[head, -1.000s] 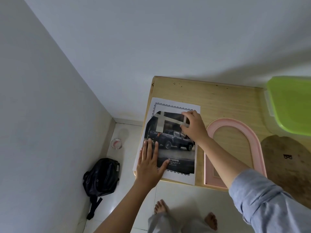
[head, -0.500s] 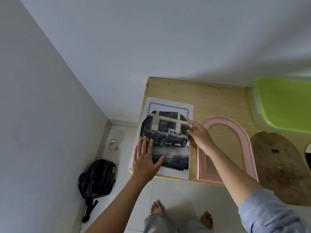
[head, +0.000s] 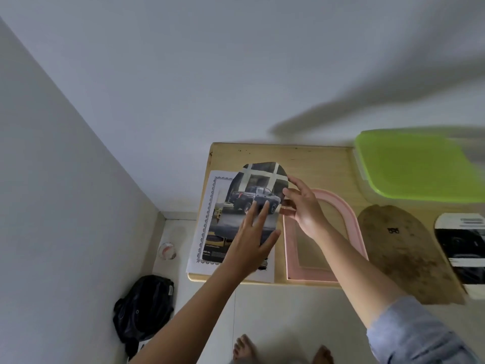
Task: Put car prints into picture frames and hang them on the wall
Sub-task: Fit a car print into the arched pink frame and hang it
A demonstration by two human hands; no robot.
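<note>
On pale wooden table: arch-cut car print lies over white bordered sheet. right hand pinches its right edge; left hand, fingers straight and spread, presses its lower part. pink arched frame just beside, to the right.

1 wide-angle view from the person's head looks forward and steeply down, close over the tabletop against the wall; the car print sits near centre, the floor below.
</note>
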